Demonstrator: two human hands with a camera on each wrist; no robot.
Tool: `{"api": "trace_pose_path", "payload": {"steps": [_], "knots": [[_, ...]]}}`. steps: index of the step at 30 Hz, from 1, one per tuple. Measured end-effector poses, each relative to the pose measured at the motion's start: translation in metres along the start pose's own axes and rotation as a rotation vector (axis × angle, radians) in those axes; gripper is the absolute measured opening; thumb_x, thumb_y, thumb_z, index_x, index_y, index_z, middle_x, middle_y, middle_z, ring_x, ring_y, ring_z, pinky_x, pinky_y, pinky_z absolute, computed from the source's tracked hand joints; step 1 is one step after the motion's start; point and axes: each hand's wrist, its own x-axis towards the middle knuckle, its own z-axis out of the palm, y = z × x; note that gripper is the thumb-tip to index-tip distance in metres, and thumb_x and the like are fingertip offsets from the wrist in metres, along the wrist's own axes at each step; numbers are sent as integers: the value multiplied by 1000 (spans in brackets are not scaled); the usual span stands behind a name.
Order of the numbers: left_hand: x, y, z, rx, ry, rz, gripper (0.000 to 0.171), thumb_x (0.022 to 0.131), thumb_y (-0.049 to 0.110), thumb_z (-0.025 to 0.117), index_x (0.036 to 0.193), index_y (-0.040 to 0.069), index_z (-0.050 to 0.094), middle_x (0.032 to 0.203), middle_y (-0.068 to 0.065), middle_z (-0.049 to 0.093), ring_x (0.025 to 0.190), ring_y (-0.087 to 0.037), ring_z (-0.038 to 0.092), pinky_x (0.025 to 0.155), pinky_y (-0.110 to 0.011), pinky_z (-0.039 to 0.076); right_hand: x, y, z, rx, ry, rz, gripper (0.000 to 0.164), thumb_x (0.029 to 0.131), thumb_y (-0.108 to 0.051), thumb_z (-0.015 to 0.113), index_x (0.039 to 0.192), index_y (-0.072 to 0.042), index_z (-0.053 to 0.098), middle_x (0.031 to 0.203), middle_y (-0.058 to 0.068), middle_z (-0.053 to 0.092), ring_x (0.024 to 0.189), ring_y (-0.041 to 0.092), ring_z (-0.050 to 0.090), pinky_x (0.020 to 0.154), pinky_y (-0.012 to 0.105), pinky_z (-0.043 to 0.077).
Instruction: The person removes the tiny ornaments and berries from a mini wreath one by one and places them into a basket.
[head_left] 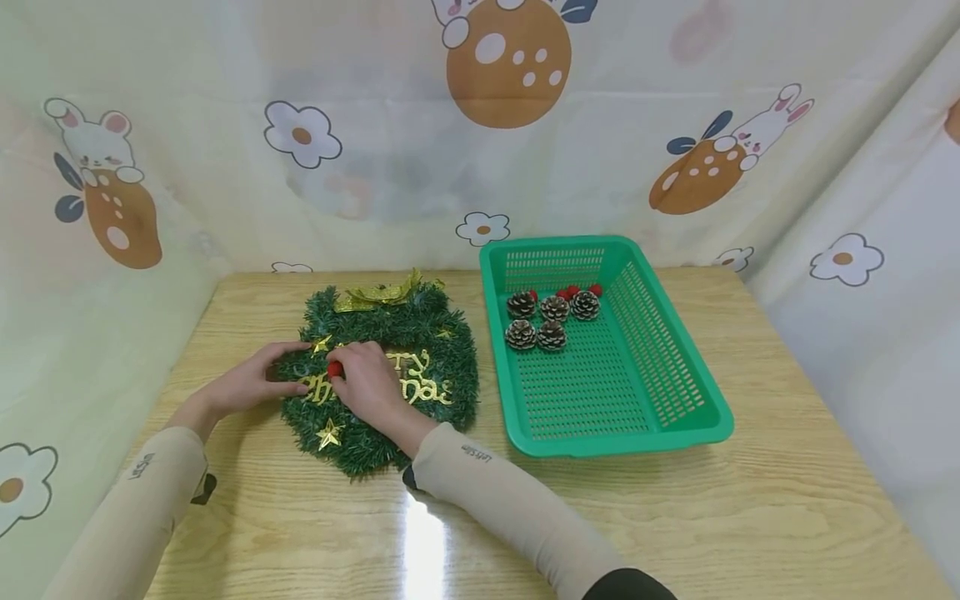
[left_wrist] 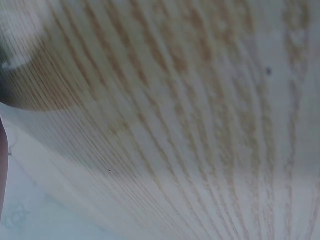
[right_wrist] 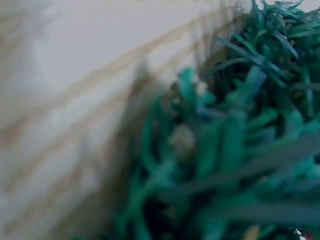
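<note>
A green tinsel wreath lies flat on the table, with a gold bow at its top, gold stars and gold lettering across its middle, partly covered by my right hand. That right hand reaches over the wreath and pinches a small red ball against its left part. On the wreath's left edge rests my left hand, thumb and forefinger spread apart and fairly straight. Blurred green tinsel fills much of the right wrist view; the left wrist view shows mostly wood grain.
To the right of the wreath stands a green plastic basket. Several pine cones and red balls lie in its far left part. Behind the wooden table hangs a patterned curtain.
</note>
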Motion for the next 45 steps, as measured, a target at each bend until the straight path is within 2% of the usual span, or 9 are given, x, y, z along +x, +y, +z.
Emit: {"api": "trace_pose_path", "payload": {"steps": [4,7,13,16,23,30,38,45], "knots": [[0,1,0,-6,2,5,75,92,31,69,152,9,30,158,-25,14,142,-51,8,106,-73,18,2,-1,-5,79,7,17,29,94,-22,66,123,-20,68,116,-4,65,107,17,57,76,22,50],[0,1,1,-4,6,1,75,92,32,69,152,10,30,158,-24,15,143,-50,9,107,-72,18,5,-1,-12,164,12,22,29,94,-18,66,123,-16,68,115,0,65,98,15,59,68,19,47],[-1,-2,2,15,10,-10,76,91,34,70,152,11,31,158,-24,16,143,-49,9,108,-72,15,12,-5,-34,298,23,59,31,94,-17,67,125,-12,66,109,1,64,84,8,56,63,17,44],[-1,-4,2,25,11,-15,77,91,35,70,152,12,31,158,-24,16,143,-49,9,108,-72,13,15,-7,-45,318,46,41,30,94,-18,67,123,-11,67,106,-1,65,87,8,58,67,16,46],[-3,-5,2,23,14,-15,76,91,34,70,153,12,31,157,-25,15,143,-50,8,107,-73,12,23,-17,-77,342,61,7,30,95,-17,65,125,-12,66,114,0,68,96,9,63,75,15,49],[-3,-6,1,25,16,-11,76,91,34,71,152,12,32,157,-25,16,143,-49,9,108,-72,11,25,-18,-110,377,84,-24,33,94,-19,66,126,-10,64,115,0,66,99,12,60,79,19,48],[-1,-1,1,50,16,7,77,90,36,71,152,10,32,156,-27,18,142,-50,11,109,-72,12,21,0,-143,389,92,-32,35,96,-20,65,129,-10,62,120,3,62,106,13,59,84,19,47],[-2,2,0,57,16,16,78,90,34,71,153,10,31,156,-27,16,142,-51,11,108,-72,12,20,25,-163,431,155,39,34,94,-16,66,127,-11,63,121,2,63,105,14,62,80,23,52]]}}
